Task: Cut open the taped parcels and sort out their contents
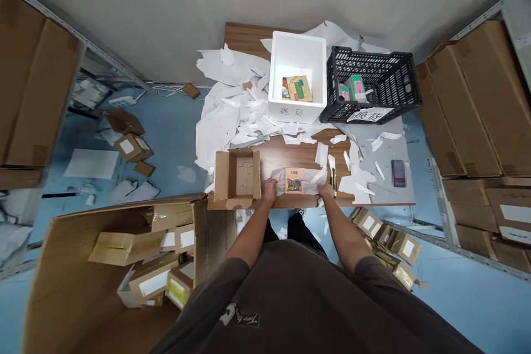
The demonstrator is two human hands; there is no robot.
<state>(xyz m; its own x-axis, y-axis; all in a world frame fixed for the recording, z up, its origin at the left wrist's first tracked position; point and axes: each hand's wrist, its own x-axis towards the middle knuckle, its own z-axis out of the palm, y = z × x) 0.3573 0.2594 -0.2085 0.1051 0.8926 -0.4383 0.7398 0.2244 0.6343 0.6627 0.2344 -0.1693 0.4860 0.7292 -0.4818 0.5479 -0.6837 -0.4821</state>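
Observation:
A small orange box with a colourful picture [293,181] lies on a strip of thin white wrapping paper [312,181] at the table's front edge. The paper reaches out to both sides of it. My left hand [270,190] closes on the paper's left end, close to an open, empty cardboard box [238,177]. At the paper's right end my right hand [326,192] is closed on the paper. Just right of that hand lies a yellow and black utility knife [333,180]. My fingertips are small and partly hidden.
Torn white paper [219,121] covers the table's left and back. A white foam bin [297,113] and a black plastic crate [373,113] hold small boxes. A large carton [62,265] with several parcels stands front left. More parcels [404,246] lie on the right floor. Shelves flank both sides.

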